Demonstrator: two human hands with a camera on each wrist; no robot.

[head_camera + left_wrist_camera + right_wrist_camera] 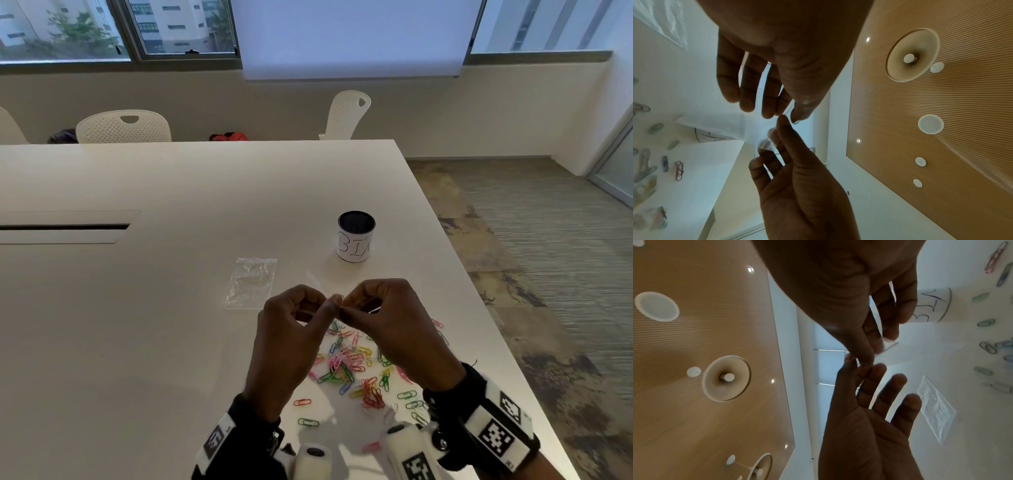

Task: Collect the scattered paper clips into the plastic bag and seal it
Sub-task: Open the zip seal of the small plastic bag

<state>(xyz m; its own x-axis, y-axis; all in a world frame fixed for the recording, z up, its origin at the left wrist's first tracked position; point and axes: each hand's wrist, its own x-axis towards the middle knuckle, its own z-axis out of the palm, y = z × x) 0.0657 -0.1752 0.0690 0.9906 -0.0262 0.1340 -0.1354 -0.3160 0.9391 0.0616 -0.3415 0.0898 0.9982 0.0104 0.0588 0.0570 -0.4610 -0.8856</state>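
Both hands are raised above the table and meet fingertip to fingertip. My left hand point(328, 305) and right hand point(346, 307) each pinch a thin, nearly see-through plastic bag point(317, 282) between thumb and fingers. In the left wrist view the left hand point(785, 113) comes from the top, the right hand point(777, 138) from below, with crumpled clear bag film point(765, 143) between them. The right wrist view shows an edge of the bag point(889, 346) at my right hand point(873, 352). Coloured paper clips point(349, 363) lie scattered on the white table point(154, 342) beneath the hands.
A second clear plastic bag point(251, 287) lies flat on the table left of the hands. A white cup marked BIN point(356, 236) stands beyond them. The table's right edge point(479, 308) runs close to the clips. White chairs point(123, 126) stand at the far side.
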